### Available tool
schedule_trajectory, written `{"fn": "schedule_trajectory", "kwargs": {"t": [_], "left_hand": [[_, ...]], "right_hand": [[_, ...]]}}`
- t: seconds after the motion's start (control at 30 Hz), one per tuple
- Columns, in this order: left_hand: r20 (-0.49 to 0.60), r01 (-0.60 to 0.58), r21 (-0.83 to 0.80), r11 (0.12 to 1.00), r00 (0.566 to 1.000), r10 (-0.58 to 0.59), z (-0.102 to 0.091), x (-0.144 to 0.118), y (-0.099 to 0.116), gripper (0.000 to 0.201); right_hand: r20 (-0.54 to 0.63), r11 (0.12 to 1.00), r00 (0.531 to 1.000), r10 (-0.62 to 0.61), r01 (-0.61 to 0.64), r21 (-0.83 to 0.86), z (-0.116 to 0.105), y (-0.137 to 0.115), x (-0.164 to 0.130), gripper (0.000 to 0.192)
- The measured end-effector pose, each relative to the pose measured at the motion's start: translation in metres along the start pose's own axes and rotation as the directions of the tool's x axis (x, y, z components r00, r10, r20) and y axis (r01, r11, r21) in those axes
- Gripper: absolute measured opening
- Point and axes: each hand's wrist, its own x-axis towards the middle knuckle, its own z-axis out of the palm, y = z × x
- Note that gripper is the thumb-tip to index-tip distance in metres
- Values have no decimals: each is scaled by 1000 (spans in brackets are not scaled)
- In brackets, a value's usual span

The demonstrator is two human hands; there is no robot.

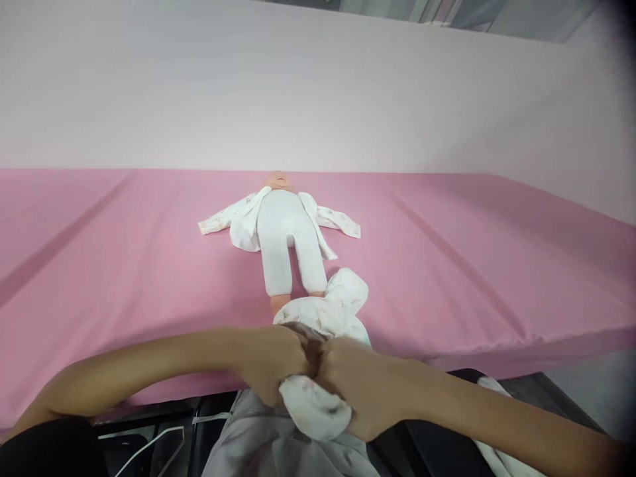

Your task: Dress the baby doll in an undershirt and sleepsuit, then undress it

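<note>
Both of my hands grip the white baby pants [320,315], which carry a faint print, at the table's front edge. My left hand [271,361] is closed on the gathered cloth. Close beside it, my right hand [365,384] is closed on the same cloth, and a fold hangs below between them. Just beyond lies a baby doll [285,222] on its back, with its feet toward me. Its body and legs are white, and a printed white baby shirt [243,225] is spread open under it, sleeves outward. The pants hide part of the doll's feet.
A pink cloth [447,265] with creases covers the table. Behind it rises a pale wall [298,86]. Below the front edge are dark chair parts [437,440], a pale cable [149,444] and grey cloth [278,444] over my lap.
</note>
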Motion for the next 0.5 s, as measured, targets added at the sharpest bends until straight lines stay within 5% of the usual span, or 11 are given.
{"fn": "schedule_trajectory", "kwargs": {"t": [0.13, 0.27, 0.33, 0.43, 0.5], "left_hand": [[-21, 66, -531, 845, 996, -91, -8, 2, -6, 20], [-138, 100, -687, 720, 955, -264, -28, 0, -1, 29], [-244, 82, -700, 709, 906, -345, -37, -2, -4, 32], [-429, 17, -728, 686, 769, -474, -41, -5, -21, 31], [-446, 51, -733, 678, 717, -536, -40, -6, -34, 32]], "right_hand": [[-177, 859, 969, 173, -60, 508, -17, 6, -9, 14], [-218, 590, 921, 324, -16, 808, -33, 25, -18, 46], [-231, 489, 894, 384, 16, 872, -42, 34, -23, 50], [-296, 386, 797, 526, 86, 918, -60, 43, -31, 48], [-316, 361, 736, 599, 103, 927, -74, 46, -36, 44]]}}
